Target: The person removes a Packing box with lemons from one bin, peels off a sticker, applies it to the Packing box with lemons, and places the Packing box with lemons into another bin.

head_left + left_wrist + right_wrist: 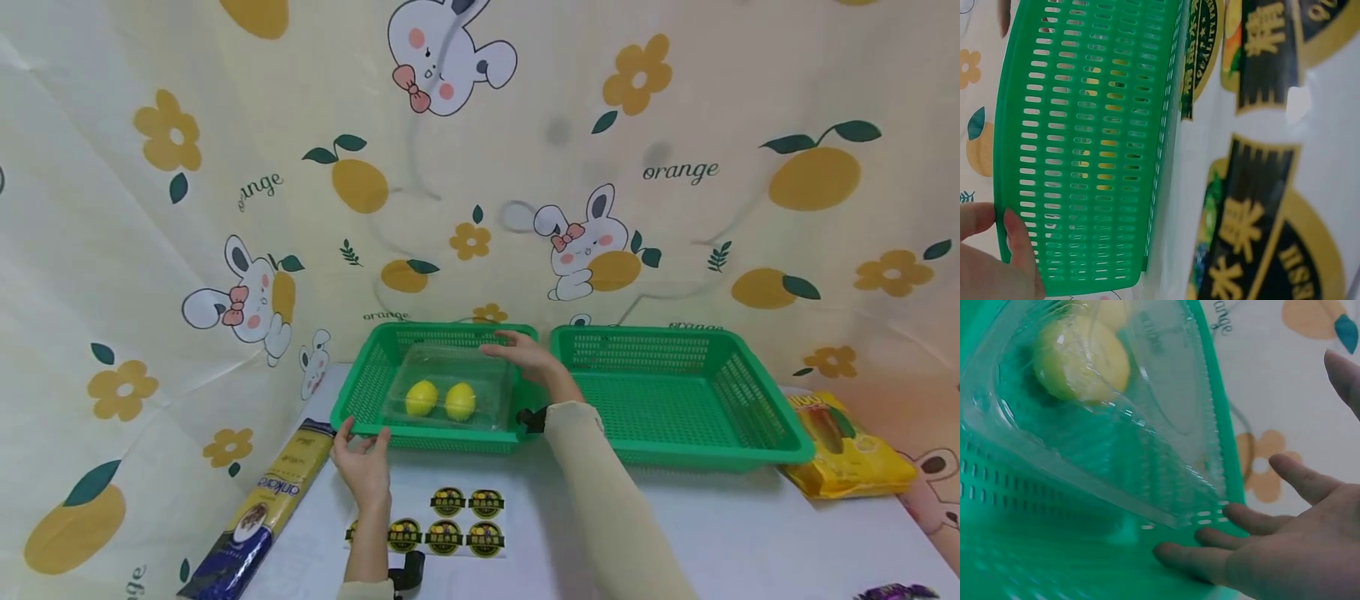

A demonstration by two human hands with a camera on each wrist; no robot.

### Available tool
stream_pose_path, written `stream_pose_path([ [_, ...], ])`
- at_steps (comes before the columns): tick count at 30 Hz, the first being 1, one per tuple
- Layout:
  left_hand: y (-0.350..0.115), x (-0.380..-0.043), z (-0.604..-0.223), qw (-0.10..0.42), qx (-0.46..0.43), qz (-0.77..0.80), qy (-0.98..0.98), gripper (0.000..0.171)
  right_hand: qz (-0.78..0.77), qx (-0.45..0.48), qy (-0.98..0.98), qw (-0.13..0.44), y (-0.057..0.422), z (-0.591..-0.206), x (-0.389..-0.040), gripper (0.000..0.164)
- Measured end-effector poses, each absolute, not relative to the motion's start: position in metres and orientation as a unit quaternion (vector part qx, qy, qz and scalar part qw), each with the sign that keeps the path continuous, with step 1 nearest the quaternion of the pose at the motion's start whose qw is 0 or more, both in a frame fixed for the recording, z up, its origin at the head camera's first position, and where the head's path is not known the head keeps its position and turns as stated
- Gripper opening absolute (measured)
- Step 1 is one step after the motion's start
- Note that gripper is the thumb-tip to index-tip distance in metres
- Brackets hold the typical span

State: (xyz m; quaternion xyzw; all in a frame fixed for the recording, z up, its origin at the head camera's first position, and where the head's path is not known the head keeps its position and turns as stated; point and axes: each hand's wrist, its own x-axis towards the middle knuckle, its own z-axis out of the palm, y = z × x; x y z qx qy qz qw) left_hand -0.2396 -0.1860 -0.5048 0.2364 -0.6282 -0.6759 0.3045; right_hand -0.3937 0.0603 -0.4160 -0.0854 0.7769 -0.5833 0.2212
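Observation:
A green plastic basket (431,442) stands at the back left. Inside it lies a clear plastic box (450,362) with two yellow lemons (422,398) showing through. My left hand (363,467) is at the basket's front left corner. In the left wrist view its thumb and a finger pinch the rim from both sides. Over the basket's right end reaches my right hand (528,357), fingers spread and holding nothing. The right wrist view puts those fingertips (1175,555) right at the rim, close to a corner of the clear box.
A second green basket (652,400) stands to the right, with a yellow packet (847,450) beyond it. On the left lies a long blue and gold packet (262,508). Round black and gold stickers (444,537) lie on a sheet in front. A patterned cloth (480,167) hangs behind.

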Motion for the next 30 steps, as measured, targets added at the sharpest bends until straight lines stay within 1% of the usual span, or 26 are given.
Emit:
stream_pose_path([
  [8,-0.183,-0.238,-0.505,0.312,0.233,-0.677,-0.624,0.058,-0.589,-0.029,0.772,0.237,0.055,-0.432,-0.402,0.08],
  [13,-0.183,-0.239,-0.506,0.324,0.232,-0.672,-0.625,0.058,-0.613,-0.008,0.751,0.247,0.055,-0.432,-0.406,0.076],
  [17,-0.181,-0.24,-0.506,0.328,0.234,-0.67,-0.624,0.058,-0.627,-0.004,0.737,0.252,0.056,-0.434,-0.409,0.072],
  [23,-0.181,-0.241,-0.507,0.319,0.233,-0.674,-0.624,0.058,-0.639,0.002,0.727,0.251,0.057,-0.441,-0.414,0.07],
  [30,-0.18,-0.239,-0.505,0.325,0.233,-0.674,-0.621,0.058,-0.608,-0.011,0.742,0.28,0.053,-0.444,-0.409,0.069],
])
